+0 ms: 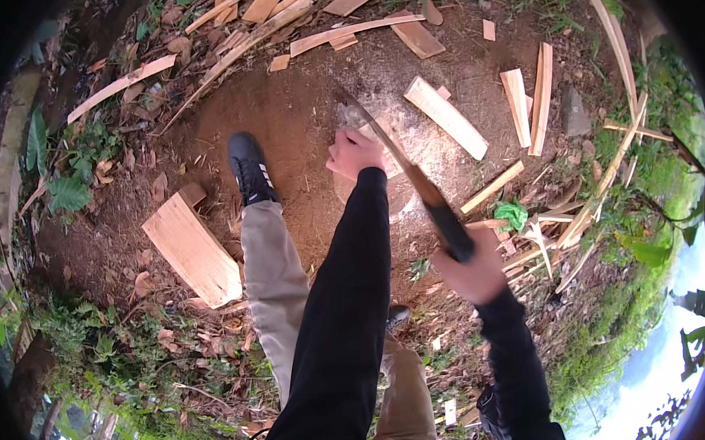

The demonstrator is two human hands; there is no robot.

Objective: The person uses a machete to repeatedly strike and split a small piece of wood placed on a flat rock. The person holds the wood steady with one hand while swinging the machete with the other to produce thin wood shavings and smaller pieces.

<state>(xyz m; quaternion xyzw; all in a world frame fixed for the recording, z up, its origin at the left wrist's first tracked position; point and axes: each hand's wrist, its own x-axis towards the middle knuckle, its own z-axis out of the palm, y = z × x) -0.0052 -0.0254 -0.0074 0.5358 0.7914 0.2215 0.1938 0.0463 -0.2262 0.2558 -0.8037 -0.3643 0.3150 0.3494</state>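
My right hand [475, 268] is wrapped round the dark handle of a machete [412, 177]. Its long blade slants up and to the left, with the tip beyond my left hand. My left hand [354, 153] is closed at the middle of the ground, just left of the blade, gripping a pale piece of wood [392, 164]. Most of that piece is hidden by the hand, the sleeve and the blade. Beneath it lies a pale, dusty patch strewn with wood bits.
A thick wooden plank [193, 248] lies left of my leg, near my shoe [249, 166]. Split boards [446, 118] and narrow slats [539, 99] lie to the right. More strips [356, 33] are scattered at the far side. A green crumpled bag [512, 214] lies among sticks.
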